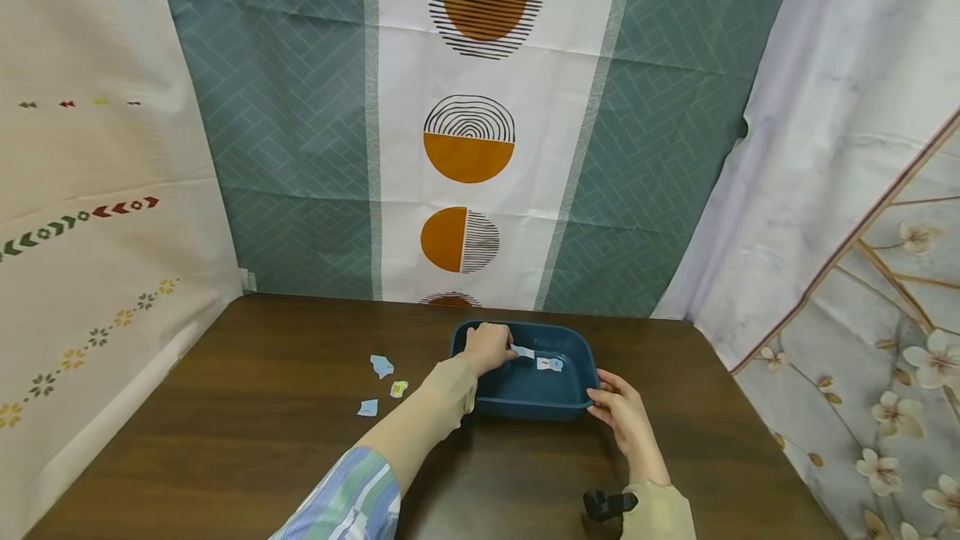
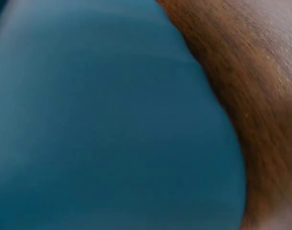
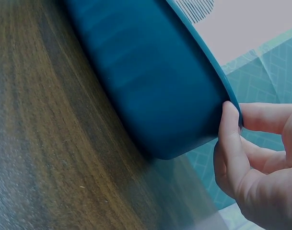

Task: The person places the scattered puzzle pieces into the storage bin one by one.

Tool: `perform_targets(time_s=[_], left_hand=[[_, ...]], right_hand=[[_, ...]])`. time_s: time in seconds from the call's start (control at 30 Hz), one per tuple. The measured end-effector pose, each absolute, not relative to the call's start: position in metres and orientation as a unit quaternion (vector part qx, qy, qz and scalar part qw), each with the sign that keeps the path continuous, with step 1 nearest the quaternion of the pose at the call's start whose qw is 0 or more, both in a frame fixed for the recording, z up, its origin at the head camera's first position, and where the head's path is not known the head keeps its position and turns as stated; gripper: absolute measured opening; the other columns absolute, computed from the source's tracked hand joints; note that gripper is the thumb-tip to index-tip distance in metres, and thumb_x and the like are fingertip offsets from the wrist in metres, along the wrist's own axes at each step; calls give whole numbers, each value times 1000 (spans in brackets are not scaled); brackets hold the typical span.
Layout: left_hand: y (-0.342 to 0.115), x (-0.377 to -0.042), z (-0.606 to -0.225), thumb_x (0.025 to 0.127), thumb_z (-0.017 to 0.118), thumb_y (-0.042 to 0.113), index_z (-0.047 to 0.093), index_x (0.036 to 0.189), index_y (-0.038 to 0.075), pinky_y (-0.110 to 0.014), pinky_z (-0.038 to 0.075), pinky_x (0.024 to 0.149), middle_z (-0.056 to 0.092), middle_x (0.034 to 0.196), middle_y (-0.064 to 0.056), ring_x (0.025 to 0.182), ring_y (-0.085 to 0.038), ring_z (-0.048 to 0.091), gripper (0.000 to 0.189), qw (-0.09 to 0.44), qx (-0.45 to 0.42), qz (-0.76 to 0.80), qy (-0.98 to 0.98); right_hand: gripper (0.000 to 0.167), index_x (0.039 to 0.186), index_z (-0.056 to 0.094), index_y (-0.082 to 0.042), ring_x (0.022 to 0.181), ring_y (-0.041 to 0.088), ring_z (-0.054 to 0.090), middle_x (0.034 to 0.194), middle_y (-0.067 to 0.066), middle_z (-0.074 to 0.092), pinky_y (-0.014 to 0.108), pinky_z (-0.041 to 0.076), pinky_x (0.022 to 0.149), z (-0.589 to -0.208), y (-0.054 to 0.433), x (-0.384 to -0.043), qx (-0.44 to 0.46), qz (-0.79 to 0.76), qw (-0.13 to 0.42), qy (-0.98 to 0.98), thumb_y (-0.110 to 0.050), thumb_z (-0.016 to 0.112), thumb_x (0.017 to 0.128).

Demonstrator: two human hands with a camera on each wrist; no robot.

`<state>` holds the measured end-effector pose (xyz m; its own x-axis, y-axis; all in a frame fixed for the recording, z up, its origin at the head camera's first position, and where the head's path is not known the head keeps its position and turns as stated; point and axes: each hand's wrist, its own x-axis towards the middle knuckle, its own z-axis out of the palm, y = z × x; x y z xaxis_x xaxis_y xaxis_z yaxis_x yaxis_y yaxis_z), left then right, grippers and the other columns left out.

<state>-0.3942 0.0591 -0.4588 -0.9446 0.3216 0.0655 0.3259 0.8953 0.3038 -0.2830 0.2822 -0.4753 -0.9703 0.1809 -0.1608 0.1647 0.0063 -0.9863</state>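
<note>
Our left hand (image 1: 489, 346), grip unclear, apparently arranges pieces (image 1: 550, 364) inside the tub (image 1: 528, 409) our right hand (image 1: 624, 412) pinches at one end; next, we likely need a light touch.

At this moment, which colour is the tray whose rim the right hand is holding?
The tray is dark teal-blue; the right wrist view shows it best.

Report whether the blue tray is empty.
Not empty: the head view shows at least one small pale piece lying inside the blue tray.
</note>
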Motion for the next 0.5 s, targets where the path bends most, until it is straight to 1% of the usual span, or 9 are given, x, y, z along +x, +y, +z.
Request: perform_targets(time_s=[0.3, 0.5], left_hand=[[65, -396, -465, 86, 74, 34, 76, 98, 15, -44, 46, 86, 72, 101, -1, 96, -23, 61, 23, -18, -155, -142, -977], [69, -399, -470, 87, 74, 35, 75, 97, 15, -43, 47, 87, 71, 99, 0, 94, -22, 60, 23, -28, -154, -132, -979]], right_hand=[[54, 143, 36, 11, 73, 6, 52, 96, 3, 44, 16, 54, 67, -476, 281, -283, -118, 699, 12, -705, 2, 56, 93], [54, 143, 37, 10, 73, 6, 51, 97, 4, 43, 16, 54, 67, -477, 282, -284, -123, 698, 12, -706, 3, 56, 93]])
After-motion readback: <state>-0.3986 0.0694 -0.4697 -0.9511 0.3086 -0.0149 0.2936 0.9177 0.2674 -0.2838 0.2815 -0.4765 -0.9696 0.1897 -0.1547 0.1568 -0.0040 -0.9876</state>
